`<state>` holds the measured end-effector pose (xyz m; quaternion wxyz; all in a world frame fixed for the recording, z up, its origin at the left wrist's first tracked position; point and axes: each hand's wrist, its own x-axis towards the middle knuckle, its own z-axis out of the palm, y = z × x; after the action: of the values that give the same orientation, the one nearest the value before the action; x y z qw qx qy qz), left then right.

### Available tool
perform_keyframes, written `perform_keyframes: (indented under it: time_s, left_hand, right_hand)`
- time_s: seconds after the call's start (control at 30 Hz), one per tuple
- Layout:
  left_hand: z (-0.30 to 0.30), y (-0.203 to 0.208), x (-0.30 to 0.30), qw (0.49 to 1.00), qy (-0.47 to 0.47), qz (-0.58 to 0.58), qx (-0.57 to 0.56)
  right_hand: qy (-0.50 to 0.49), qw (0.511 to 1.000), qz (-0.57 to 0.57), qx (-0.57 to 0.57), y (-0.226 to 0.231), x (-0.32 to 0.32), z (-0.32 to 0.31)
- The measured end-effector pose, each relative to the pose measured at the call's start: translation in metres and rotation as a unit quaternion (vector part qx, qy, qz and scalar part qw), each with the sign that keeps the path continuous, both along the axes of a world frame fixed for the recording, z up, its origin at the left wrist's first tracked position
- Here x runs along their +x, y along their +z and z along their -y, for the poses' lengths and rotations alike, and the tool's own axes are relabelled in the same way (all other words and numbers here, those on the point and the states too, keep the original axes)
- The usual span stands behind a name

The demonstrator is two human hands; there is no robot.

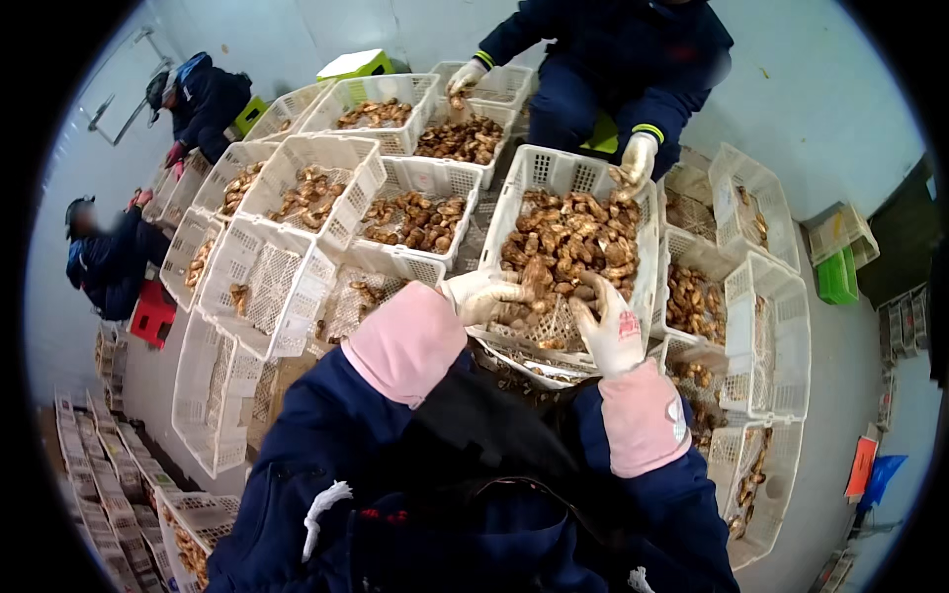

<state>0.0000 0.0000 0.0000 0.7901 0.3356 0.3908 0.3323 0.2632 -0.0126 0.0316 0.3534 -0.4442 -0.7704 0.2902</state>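
Note:
A white crate point(649, 296) in front of me holds a heap of brown mushrooms point(578, 232). My left hand point(481, 296), in a whitish glove with a pink cuff, reaches over its near left edge. Its fingers close on a mushroom point(536, 278) with a thick pale-brown stem. My right hand point(611, 328), gloved the same way, is over the crate's near right part. Its thumb and fingers are apart and curved, close to the nearest mushrooms, with nothing plainly held. Part of the crate's mesh bottom shows between my hands.
Several white crates with sorted mushrooms stand left point(259, 272) and right point(766, 336). Across from me, a co-worker's gloved hand point(638, 158) touches the same heap; their other hand point(465, 77) holds a mushroom over a far crate. Two more people sit at far left, near a red stool point(152, 314).

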Motion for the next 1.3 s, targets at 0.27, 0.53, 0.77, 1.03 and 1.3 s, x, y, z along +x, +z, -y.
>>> perform_keyframes:
  time_s: [0.27,0.53,0.77,1.03,1.3]
  left_hand:
    - [-0.059,0.088,-0.155,0.941,0.301,-0.157,-0.009]
    - [-0.067,0.120,-0.109,0.901,0.392,-0.126,0.138]
    - [-0.001,0.038,0.030,0.951,0.247,0.164,0.090]
    - [-0.017,0.048,-0.010,0.916,0.370,0.066,0.140]
    - [-0.028,0.043,-0.006,0.915,0.343,0.123,0.175]
  right_hand:
    - [0.043,0.997,0.022,-0.066,0.006,-0.013,-0.001]
    - [0.075,0.988,0.072,-0.115,-0.011,-0.011,-0.006]
    - [0.014,0.941,0.294,-0.167,-0.031,0.005,-0.024]
    - [-0.085,0.888,0.424,-0.155,-0.066,0.055,-0.080]
    - [0.072,0.702,0.677,-0.210,-0.112,0.003,-0.105]
